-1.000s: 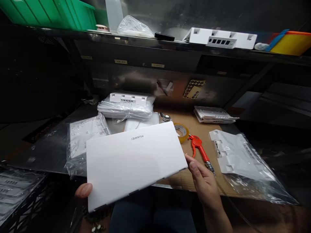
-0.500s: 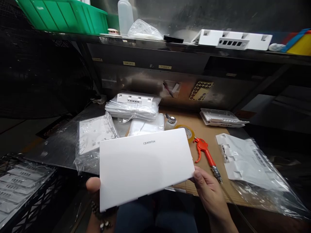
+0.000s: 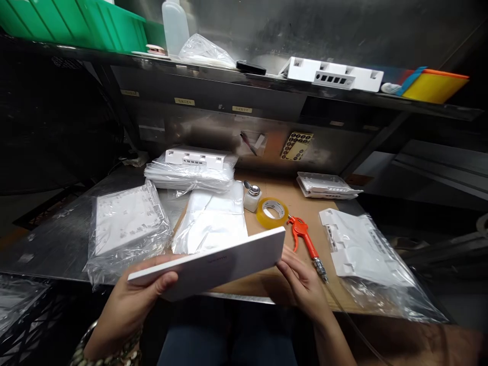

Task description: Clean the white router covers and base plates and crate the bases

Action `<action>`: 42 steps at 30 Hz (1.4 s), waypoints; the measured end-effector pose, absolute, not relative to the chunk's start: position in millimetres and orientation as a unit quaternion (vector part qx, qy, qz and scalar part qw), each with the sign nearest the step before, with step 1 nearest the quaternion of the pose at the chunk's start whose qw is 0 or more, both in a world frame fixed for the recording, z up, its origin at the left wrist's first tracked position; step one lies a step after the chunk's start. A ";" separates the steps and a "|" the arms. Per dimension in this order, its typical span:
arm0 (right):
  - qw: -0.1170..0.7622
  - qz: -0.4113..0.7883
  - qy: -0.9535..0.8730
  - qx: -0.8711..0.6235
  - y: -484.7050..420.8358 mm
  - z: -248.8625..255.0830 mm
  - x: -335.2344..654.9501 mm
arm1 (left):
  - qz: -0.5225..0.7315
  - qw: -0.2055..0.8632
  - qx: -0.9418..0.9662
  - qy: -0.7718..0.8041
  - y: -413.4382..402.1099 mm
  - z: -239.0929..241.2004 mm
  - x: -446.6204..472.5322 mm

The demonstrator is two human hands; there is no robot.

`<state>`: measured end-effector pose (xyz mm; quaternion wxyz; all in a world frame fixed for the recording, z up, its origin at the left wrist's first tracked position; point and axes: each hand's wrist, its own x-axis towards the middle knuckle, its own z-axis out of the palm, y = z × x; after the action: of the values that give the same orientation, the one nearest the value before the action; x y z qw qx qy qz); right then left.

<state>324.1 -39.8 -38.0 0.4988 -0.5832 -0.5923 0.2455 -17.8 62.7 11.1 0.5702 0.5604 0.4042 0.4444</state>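
Note:
A white plastic cover (image 3: 224, 269) with small lettering is tilted steeply above the bench's front edge, its long edge facing up. My left hand (image 3: 141, 290) grips its left end, thumb on the near face and fingers behind. At the opposite end, my right hand (image 3: 303, 279) is closed on the right corner. Behind the cover lies a stack of clear plastic bags (image 3: 215, 216). A roll of yellow tape (image 3: 272, 212) and a red air blow gun (image 3: 305, 237) with a hose rest beyond my right hand.
Bagged white parts lie left (image 3: 127, 218) and right (image 3: 362, 249). More bags carry a white housing (image 3: 195, 158) at the back. A dispenser bottle (image 3: 252, 197) stands near the tape. A shelf above holds a green bin (image 3: 76, 25), another white housing (image 3: 333, 73) and a yellow container (image 3: 434, 86).
The cover has tipped from showing its broad face to nearly edge-on. My left hand now shows its thumb on the near face. The view has shifted to the right.

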 end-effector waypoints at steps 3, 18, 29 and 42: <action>0.443 0.138 -0.608 -0.644 -17.3 -39.5 350.1 | 0.451 0.429 0.691 0.368 58.2 29.5 -5.6; 0.175 0.123 -0.542 -0.813 160.9 -27.2 385.5 | 0.435 0.355 0.770 0.302 54.6 49.1 1.3; 0.399 0.223 -0.479 -0.749 131.1 -11.7 372.9 | 0.409 0.263 0.853 0.192 60.4 38.0 -2.0; 0.603 0.472 -0.343 -0.544 15.8 12.6 321.5 | 0.429 0.013 0.891 0.148 56.3 32.2 21.8</action>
<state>321.5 15.8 12.6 0.6032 -0.5436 -0.3428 0.4724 21.8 56.3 32.2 0.0134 0.8911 0.1482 0.4287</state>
